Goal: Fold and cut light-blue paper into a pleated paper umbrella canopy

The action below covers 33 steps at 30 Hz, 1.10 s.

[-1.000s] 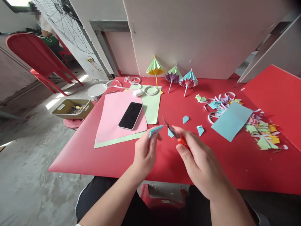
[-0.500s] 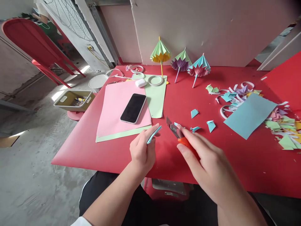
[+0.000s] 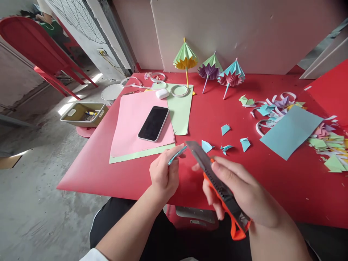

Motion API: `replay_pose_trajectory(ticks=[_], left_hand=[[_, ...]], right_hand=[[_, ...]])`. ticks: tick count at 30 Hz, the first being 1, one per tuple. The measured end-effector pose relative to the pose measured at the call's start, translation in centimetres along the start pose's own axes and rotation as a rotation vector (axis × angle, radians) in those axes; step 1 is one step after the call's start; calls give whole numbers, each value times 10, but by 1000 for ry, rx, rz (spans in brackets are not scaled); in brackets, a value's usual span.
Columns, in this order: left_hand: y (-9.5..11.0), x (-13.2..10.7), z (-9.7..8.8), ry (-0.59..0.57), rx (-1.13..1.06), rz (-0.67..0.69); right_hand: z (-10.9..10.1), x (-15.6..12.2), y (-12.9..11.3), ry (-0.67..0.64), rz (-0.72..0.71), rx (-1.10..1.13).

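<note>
Our left hand [image 3: 164, 173] pinched a folded light-blue paper [image 3: 176, 156] above the smooth red tabletop [image 3: 108, 177]; our right hand [image 3: 250, 186] gripped an orange-and-black utility knife [image 3: 226, 198], its grey metal blade [image 3: 199, 156] ending just beside the paper. A slip could have nicked our left fingers [image 3: 173, 150].
</note>
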<state>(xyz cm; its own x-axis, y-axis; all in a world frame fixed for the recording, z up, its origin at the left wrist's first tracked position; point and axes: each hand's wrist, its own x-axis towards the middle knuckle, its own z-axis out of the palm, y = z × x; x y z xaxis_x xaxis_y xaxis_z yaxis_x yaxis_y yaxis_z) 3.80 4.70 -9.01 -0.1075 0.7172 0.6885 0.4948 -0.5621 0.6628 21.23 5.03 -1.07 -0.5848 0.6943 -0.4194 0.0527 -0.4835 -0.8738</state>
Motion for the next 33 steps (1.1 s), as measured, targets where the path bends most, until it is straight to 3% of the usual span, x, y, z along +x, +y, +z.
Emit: replay_pose_trajectory(ticks=[2,4,6,8,11,15,18,22,33], left_hand=[[0,0,-1,-3,16,7],[-1,0,-1,-9,10,8],[0,-1,-1,-1,-32,-14],[2,-1,0,25,-105,-78],[9,2,1,30,-266,-326],[19,10,4,-118,-507,-742],[22,14,6,-217,-662,-877],[24,10,9,-293,-776,-918],[25,7,9,-481,-785,-923]], right_hand=[[1,1,-2,-136,48,36],[-3,4,-1,-180,76,43],[-13,10,4,-86,70,26],[-23,15,9,158,-3,2],[-30,19,12,344,-46,-26],[-22,17,11,340,-121,-24],[-16,20,13,371,-159,-104],[-16,30,19,524,-221,-120],[-18,33,21,440,-241,-120]])
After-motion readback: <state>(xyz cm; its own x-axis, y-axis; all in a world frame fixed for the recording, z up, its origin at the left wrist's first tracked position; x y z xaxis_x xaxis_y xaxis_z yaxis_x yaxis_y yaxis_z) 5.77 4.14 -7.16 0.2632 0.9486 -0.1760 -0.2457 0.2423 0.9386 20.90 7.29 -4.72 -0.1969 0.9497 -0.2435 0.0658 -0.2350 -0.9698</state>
